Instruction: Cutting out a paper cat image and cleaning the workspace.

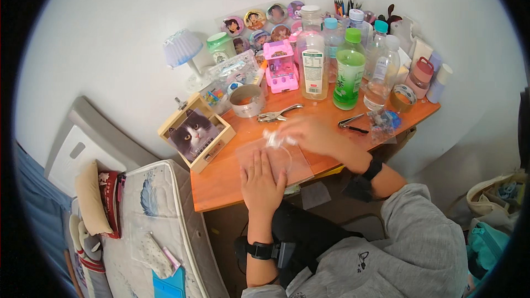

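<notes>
My left hand (261,185) lies flat, fingers stretched, on a clear plastic sheet (301,172) near the front edge of the orange desk. Above that sheet my right hand (306,133) is smeared by motion. At its fingertips is a white crumpled piece (272,139), perhaps tissue or plastic film; the blur hides its exact kind. A pale curved line shows on the sheet beside my left thumb. Just beyond the hands rests a pair of metal pliers-like punch (280,113). Black-handled pliers (353,124) lie to the right of my right hand.
A wooden box with a cat picture (194,135) stands at the left, near a wide tape roll (247,101). Farther back are a pink toy machine (281,66), a green-capped bottle (349,72) and several clear bottles. A brown tape roll (403,98) sits at the right.
</notes>
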A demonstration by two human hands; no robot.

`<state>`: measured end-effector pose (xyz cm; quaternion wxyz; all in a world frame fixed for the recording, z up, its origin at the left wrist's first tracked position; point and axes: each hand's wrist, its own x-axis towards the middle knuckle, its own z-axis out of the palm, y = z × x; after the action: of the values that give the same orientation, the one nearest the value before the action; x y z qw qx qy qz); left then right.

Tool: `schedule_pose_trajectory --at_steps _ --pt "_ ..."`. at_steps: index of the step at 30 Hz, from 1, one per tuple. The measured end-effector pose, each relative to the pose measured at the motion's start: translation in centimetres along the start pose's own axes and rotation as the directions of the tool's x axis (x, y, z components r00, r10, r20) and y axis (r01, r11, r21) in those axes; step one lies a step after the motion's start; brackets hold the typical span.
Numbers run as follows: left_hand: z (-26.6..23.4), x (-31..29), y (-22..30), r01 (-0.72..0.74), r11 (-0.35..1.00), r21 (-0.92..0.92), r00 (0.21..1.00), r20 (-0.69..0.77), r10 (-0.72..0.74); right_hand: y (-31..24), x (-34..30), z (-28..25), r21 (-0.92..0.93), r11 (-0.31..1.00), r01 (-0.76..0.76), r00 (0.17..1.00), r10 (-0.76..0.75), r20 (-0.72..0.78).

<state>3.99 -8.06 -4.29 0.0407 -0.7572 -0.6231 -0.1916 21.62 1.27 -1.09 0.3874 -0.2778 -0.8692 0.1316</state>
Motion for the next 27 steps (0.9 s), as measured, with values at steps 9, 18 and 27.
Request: schedule_pose_trajectory --at_steps 9,18,27 --pt "0.2 -0.1 0.3 -0.040 0.999 -0.024 0.997 -0.060 0.038 0.5 0.8 1.5 -0.301 0.944 -0.137 0.958 0.204 0.203" --pt "-0.2 -0.4 0.3 -0.009 1.000 -0.024 1.000 -0.016 0.008 -0.9 -0.5 2.6 0.135 0.990 0.028 0.980 -0.054 0.193" --pt "0.4 -0.4 0.2 -0.056 0.998 -0.002 0.994 -0.091 0.056 0.8 1.9 2.7 -0.297 0.954 -0.032 0.956 0.116 0.269"
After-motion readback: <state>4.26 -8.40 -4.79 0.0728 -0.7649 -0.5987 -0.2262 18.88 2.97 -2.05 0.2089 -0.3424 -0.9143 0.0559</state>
